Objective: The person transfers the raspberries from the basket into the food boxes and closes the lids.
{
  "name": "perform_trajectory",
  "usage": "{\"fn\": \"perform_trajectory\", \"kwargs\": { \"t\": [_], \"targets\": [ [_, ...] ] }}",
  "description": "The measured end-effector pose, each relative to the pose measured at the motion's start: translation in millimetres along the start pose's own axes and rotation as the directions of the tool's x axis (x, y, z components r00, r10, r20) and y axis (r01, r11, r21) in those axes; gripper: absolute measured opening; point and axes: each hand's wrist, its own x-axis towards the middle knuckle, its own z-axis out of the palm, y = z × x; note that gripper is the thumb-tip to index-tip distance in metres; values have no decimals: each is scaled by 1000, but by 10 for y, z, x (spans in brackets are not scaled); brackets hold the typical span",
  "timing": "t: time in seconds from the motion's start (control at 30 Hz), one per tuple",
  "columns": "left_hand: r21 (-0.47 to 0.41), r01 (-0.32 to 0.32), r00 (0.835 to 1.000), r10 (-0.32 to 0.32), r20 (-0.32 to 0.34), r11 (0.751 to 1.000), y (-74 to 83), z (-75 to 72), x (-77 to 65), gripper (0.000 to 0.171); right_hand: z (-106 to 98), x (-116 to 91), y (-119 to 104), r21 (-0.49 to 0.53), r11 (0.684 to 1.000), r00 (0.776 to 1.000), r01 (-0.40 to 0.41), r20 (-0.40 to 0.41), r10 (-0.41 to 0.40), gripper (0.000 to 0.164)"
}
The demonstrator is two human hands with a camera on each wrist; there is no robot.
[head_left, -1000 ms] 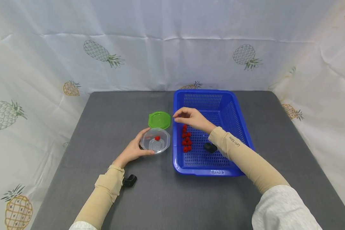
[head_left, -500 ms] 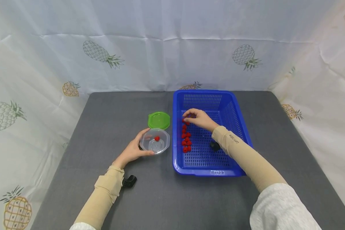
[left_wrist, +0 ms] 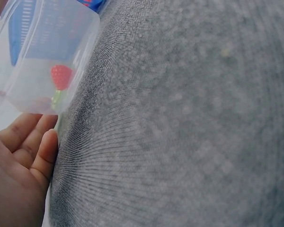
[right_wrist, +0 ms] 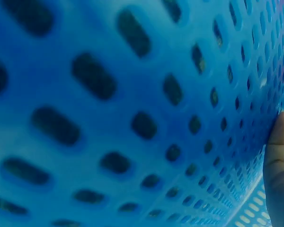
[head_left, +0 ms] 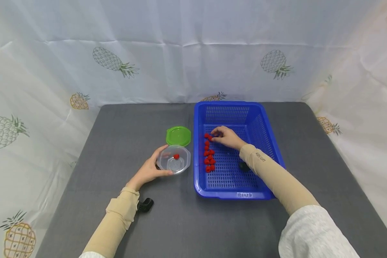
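so rn my right hand (head_left: 227,138) is down in the blue basket (head_left: 260,132), right of centre toward the bench's (head_left: 132,136) far edge. imo what matters is that the nearest raspberry (head_left: 210,138) sits right at my fingertips, on the side facing the bench's left edge, tucked near the basket's left wall. thumb n fingers curl in toward each other there, but tbh can't tell if they're pinching it or just about touching; the right wrist cam cuts the tips off. its long axis is too small to make out. right hand's def the closer one. the other raspberries (head_left: 211,152) run along that wall toward the near edge. left hand (head_left: 148,170) is curled round the left side of the clear tub (head_left: 175,165), w/ a single raspberry (head_left: 176,156) in it, green lid (head_left: 178,136) just beyond, toward the far edge. writing-wise: "Lets Slim" on my right tan sleeve (head_left: 274,175), plus a basket label (head_left: 244,195) on the near rim, upside down n unreadable afaict.
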Motion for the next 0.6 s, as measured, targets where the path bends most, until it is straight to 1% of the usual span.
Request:
{"fn": "perform_trajectory", "kwargs": {
  "t": [0.1, 0.27, 0.6],
  "targets": [
    [-10, 3, 1000, -3, 4, 1000, -3, 0, -1, 93, 23, 4, 1, 0, 1000, 1000, 15, -6, -15, 31],
    [-13, 1, 1000, -1, 6, 1000, -12, 1, 7, 94, 45, 12, 4, -13, 1000, 1000, 17, -2, -17, 34],
    [-13, -14, 1000, 15, 7, 1000, -19, 12, 27, 94, 80, 16, 23, -45, 999, 1000, -5, -14, 5, 28]
  ]
}}
